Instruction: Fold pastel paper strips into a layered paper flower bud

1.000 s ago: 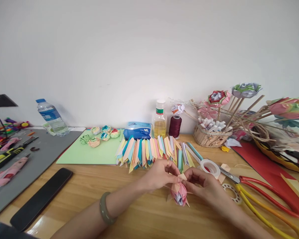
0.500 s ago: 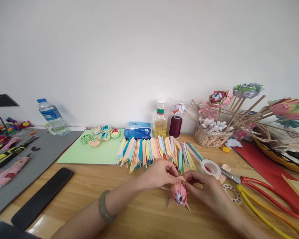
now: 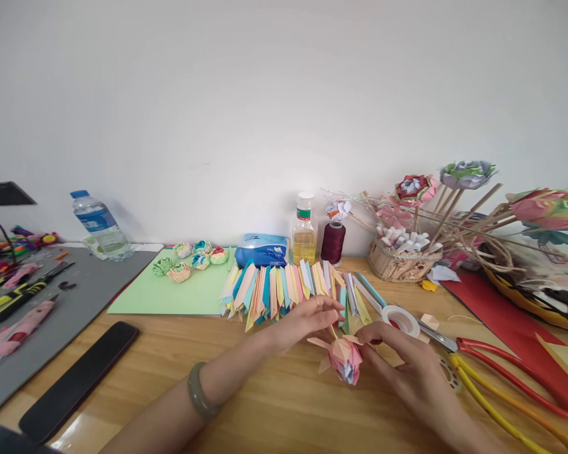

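A folded paper flower (image 3: pixel 345 359), pink and peach outside with a pale violet centre, is tilted toward me near the front of the wooden table. Its thin stem points up and back, beneath the fingers of my left hand (image 3: pixel 310 320), which are stretched out and look loose around it. My right hand (image 3: pixel 400 353) pinches a peach petal at the flower's right side between thumb and fingers. Just behind the hands lies a row of folded paper strips (image 3: pixel 274 290) in several colours. A green bangle (image 3: pixel 201 389) circles my left wrist.
Red and yellow-handled scissors (image 3: pixel 492 353) and a tape roll (image 3: pixel 400 320) lie at the right. Behind them stands a basket (image 3: pixel 402 265) of paper rolls and flowers. A black phone (image 3: pixel 80 378) lies left; a thread spool (image 3: pixel 333 243) and oil bottle (image 3: pixel 305 233) stand near the wall.
My left fingers have loosened and lifted from the flower's base. The flower has tilted, its centre turned slightly right, and my right hand has shifted a little to the right.
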The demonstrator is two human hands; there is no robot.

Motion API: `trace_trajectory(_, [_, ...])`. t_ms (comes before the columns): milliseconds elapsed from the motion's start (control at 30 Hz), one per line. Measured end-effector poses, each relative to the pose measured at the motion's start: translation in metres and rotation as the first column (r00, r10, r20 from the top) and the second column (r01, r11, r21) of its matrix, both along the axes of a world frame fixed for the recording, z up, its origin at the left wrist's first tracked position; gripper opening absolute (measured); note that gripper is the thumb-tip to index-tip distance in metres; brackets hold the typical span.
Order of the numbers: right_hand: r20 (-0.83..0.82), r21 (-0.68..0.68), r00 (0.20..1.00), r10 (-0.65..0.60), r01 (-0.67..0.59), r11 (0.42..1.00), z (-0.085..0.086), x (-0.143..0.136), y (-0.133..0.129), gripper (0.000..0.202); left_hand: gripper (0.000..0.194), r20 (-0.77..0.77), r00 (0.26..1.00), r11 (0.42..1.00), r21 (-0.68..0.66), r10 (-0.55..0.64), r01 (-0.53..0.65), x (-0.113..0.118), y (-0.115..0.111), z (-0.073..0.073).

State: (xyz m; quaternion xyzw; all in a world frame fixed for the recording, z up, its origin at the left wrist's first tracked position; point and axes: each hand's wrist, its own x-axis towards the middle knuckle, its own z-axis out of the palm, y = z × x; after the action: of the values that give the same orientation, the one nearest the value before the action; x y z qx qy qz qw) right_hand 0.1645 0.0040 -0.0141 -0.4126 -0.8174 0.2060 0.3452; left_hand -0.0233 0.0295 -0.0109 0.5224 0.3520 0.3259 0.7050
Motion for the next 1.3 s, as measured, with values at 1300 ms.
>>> trace_trajectory(1300, [-0.307, -0.559, 0.948, -0.078, -0.114, 0.821, -0.008, -0.013, 0.000, 0.031, 0.027, 0.180, 0.882, 0.896, 0.010, 0.436, -0.445, 0.029, -0.022, -0.019])
